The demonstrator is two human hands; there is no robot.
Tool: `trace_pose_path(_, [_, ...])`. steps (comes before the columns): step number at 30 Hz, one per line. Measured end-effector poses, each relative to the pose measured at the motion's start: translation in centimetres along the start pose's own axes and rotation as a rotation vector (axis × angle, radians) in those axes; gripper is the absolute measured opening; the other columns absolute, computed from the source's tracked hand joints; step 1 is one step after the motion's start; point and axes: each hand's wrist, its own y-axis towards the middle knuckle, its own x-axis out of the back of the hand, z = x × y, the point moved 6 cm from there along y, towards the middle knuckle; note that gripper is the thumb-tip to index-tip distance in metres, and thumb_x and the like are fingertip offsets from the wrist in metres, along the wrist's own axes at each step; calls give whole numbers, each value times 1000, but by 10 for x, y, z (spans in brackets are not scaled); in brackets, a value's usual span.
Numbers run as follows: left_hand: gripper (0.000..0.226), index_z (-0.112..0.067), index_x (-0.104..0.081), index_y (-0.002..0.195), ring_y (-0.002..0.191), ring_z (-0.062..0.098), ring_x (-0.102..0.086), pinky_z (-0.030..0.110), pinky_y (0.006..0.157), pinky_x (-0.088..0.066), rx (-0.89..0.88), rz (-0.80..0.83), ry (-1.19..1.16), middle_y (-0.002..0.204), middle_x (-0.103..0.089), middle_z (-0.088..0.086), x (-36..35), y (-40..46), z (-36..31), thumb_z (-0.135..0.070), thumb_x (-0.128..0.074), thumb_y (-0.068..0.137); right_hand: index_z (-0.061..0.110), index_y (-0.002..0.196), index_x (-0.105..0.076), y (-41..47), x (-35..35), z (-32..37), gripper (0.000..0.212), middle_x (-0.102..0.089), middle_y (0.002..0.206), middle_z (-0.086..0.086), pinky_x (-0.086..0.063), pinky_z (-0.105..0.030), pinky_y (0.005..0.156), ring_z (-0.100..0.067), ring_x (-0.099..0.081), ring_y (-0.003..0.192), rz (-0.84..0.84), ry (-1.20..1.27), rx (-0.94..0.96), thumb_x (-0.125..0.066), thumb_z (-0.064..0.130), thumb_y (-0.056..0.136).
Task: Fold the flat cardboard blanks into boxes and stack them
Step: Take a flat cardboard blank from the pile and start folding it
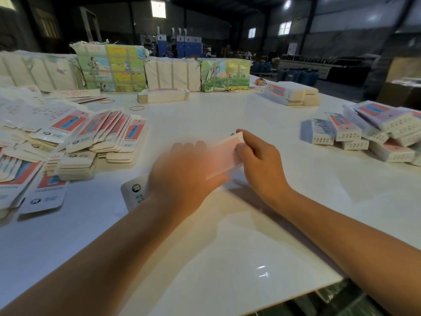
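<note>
Both hands grip one cardboard blank (224,156) mid-fold: left hand (182,176) blurred, right hand (257,160) pinching. Folded boxes (373,131) stacked right; many flat blanks (91,137) left.

Two hands (223,165), two rubber bands (136,108), four strapped bundles (111,67); the loose blanks (68,142) are too many to count.

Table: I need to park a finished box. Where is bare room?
Bare: the middle of the table, between the blanks and the boxes, and the near edge by the forearms. Crowded: left side, far edge with bundles, right corner.
</note>
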Motion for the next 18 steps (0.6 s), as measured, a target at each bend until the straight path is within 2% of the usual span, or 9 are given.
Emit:
trace_pose_path(4, [70, -12, -44, 122, 92, 21, -54, 29, 68, -41, 26, 26, -13, 105, -58, 5, 2, -1, -2, -69, -39, 81, 19, 98, -52, -4, -7, 4, 15, -59, 75, 9, -42, -11, 56, -5, -60, 72, 70, -132, 35, -38, 15, 100])
trace_pose_path(7, [70, -13, -43, 123, 95, 20, -55, 30, 72, -45, 16, 26, -4, 109, -58, 5, 2, 0, -2, -69, -38, 81, 19, 99, -54, -4, -8, 4, 17, -60, 78, 10, -46, -12, 61, -9, -61, 76, 103, -131, -4, -37, 15, 101])
trace_pose_path(8, [71, -13, -43, 124, 95, 19, -55, 29, 71, -44, 11, 26, 3, 109, -58, 4, 1, 0, -1, -70, -36, 81, 18, 104, -55, -4, -9, 2, 17, -61, 85, 10, -48, -12, 65, -10, -62, 81, 112, -94, -39, -38, 15, 101])
trace_pose_path(9, [72, -14, -42, 124, 94, 18, -54, 27, 69, -42, 7, 29, 18, 109, -57, 3, 0, 1, 0, -71, -34, 80, 17, 117, -54, -3, -10, 0, 21, -62, 98, 9, -50, -12, 72, -10, -61, 91, 131, -16, -89, -40, 14, 101])
trace_pose_path(10, [72, -15, -42, 122, 93, 17, -54, 26, 67, -39, 10, 24, 20, 108, -57, 2, 0, 3, 3, -72, -31, 79, 17, 133, -45, -1, -12, -3, 34, -59, 117, 10, -49, -11, 80, -9, -58, 103, 169, 102, -144, -42, 13, 100])
trace_pose_path(11, [72, -16, -43, 120, 91, 16, -53, 25, 64, -36, 23, 26, 21, 106, -57, 2, 0, 5, 6, -74, -29, 78, 21, 146, -29, -1, -15, -6, 50, -48, 135, 11, -47, -11, 86, -5, -50, 115, 223, 230, -191, -45, 12, 99])
trace_pose_path(13, [71, -16, -47, 113, 85, 17, -53, 26, 59, -31, 54, 47, 20, 99, -59, 2, -1, 7, 14, -74, -31, 77, 30, 151, -1, -3, -22, -8, 75, -22, 152, 12, -44, -12, 91, -2, -34, 127, 358, 373, -232, -48, 7, 96])
trace_pose_path(16, [69, -15, -50, 115, 81, 17, -53, 26, 57, -31, 30, 86, 18, 97, -60, 3, -7, 6, 23, -71, -42, 77, 29, 150, 8, -8, -28, -5, 90, -6, 159, 7, -36, -25, 109, -9, -22, 141, 490, 252, -201, -48, -8, 90])
trace_pose_path(18, [69, -10, -55, 114, 76, 21, -57, 26, 56, -34, -62, 66, -54, 92, -63, 7, -4, 8, 19, -67, -54, 75, 21, 151, 4, -5, -23, -2, 89, -5, 159, -4, -23, -31, 116, -20, -15, 146, 460, -26, -84, -51, -4, 85])
